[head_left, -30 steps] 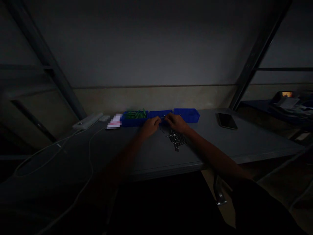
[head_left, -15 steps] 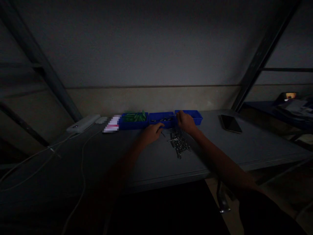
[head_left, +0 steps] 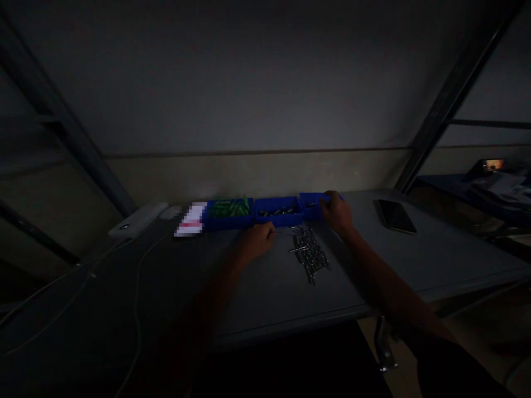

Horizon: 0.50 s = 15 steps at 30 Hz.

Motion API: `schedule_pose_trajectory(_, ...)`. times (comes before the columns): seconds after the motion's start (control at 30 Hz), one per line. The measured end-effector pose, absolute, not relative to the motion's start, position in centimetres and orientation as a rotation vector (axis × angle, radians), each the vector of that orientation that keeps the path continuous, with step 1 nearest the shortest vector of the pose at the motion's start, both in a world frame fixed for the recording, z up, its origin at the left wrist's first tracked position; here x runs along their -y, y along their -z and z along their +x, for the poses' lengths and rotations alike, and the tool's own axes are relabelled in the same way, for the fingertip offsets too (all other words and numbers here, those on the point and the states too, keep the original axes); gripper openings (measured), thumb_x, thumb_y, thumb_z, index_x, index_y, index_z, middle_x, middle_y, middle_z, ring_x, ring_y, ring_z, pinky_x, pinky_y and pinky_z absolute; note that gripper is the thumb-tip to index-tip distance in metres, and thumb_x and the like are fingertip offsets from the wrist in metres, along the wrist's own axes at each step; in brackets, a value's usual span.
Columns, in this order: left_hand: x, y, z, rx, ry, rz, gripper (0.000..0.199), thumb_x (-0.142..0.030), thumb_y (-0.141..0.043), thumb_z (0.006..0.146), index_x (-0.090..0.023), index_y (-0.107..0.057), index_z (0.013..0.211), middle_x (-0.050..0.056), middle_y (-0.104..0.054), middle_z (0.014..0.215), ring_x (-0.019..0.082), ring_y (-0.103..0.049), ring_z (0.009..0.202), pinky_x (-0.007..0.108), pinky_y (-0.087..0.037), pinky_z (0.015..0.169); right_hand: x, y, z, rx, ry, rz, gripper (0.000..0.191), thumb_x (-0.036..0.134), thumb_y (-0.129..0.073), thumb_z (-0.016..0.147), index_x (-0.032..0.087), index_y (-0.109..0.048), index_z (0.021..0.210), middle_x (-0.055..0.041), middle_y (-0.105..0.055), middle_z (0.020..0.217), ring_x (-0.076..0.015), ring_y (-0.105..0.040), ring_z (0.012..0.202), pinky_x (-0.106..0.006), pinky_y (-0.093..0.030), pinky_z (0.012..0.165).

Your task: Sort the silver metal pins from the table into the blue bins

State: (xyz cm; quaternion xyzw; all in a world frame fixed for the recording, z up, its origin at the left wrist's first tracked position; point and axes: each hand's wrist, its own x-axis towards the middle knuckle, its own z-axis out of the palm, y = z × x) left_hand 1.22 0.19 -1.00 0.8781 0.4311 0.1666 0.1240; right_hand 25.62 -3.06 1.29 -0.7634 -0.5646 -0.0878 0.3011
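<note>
Head view. We find the left hand (head_left: 260,236) in front of the middle blue bin (head_left: 280,222), low over the grey tabletop (head_left: 249,296). Its fingers are curled inward; we cannot tell whether they are clamped on anything. We find the right hand (head_left: 337,213) at the right blue bin (head_left: 312,214), covering part of that bin. Its fingers are bent together toward the bin, and we cannot confirm a piece between them.

We locate the pile of metal pieces (head_left: 313,257) on the tabletop, between the two forearms. From the left hand it lies to the right and slightly toward us; from the right hand it lies to the left and toward us. Its long axis runs from the bins toward the near table edge. We judge the two hands about equally near to it. One slim rod (head_left: 297,250) at the pile's left side lies nearly crosswise, its left end facing the left hand's side.

We note more metal parts (head_left: 277,211) in the middle blue bin and green pieces (head_left: 230,208) in the left blue bin (head_left: 228,223). A phone (head_left: 397,215) lies well apart, to the right.
</note>
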Motion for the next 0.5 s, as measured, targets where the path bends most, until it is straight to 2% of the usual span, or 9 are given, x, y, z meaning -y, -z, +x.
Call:
schedule_pose_trajectory(0.07, -0.2, 1.0, 1.5, -1.237, -0.527, 2.510, 0.013, -0.025, -0.045, 0.083, -0.020, -0.057, 0.085, 0.004, -0.067, 0.079, 0.018, -0.062, 0.073, 0.026, -0.041, 0.061, 3.4, -1.4, 24.4, 1.671, 0.171, -1.927, 0.034, 0.035, -0.039, 0.090, 0.013, -0.053, 0.112, -0.0077, -0.067, 0.079, -0.0194, -0.061, 0.072, -0.026, -0.037, 0.064)
schedule_pose_trajectory(0.23, -0.1, 0.8, 2.1, -1.193, -0.669, 2.489, 0.018, -0.025, -0.041, 0.086, -0.017, -0.058, 0.083, 0.006, -0.066, 0.080, 0.018, -0.061, 0.074, 0.026, -0.041, 0.065, 4.4, -1.7, 20.9, 2.174, 0.021, -1.653, 0.026, 0.034, -0.042, 0.089, 0.018, -0.060, 0.097, -0.0056, -0.067, 0.087, -0.0158, -0.060, 0.075, -0.024, -0.036, 0.066)
schedule_pose_trajectory(0.5, 0.5, -0.1, 2.1, -1.151, -0.833, 2.440, 0.026, -0.027, -0.035, 0.089, -0.016, -0.057, 0.079, 0.001, -0.058, 0.060, 0.014, -0.054, 0.058, 0.023, -0.037, 0.057, 4.9, -1.6, 20.0, 2.269, 0.054, -1.566, 0.020, 0.027, -0.043, 0.089, 0.017, -0.057, 0.098, -0.0057, -0.066, 0.088, -0.0141, -0.059, 0.072, -0.022, -0.034, 0.063)
